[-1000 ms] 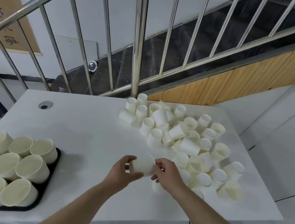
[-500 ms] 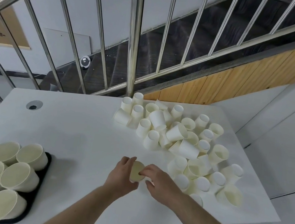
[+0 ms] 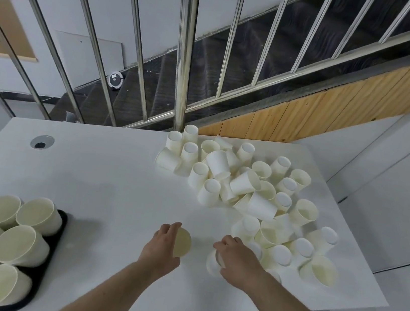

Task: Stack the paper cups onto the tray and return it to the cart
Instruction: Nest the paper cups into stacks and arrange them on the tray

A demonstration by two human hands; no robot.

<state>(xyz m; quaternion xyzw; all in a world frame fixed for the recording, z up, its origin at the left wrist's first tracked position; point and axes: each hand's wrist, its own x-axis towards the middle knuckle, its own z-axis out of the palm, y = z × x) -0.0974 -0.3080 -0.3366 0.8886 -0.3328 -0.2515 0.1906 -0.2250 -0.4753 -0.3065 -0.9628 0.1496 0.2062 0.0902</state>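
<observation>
White paper cups (image 3: pixel 246 187) scattered on table, stacks filling black tray (image 3: pixel 61 224)

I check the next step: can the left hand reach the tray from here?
Probably yes: the left hand already holds a cup, and only bare table lies between it and the tray.

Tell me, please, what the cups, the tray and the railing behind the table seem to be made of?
Cups: matte cream-white paper, judging by thin walls and rolled rims. Tray: black with a raised, rounded edge, probably plastic, though only its edge shows. Railing: bright polished metal, likely stainless steel, given the mirror-like highlights on its bars.
</observation>
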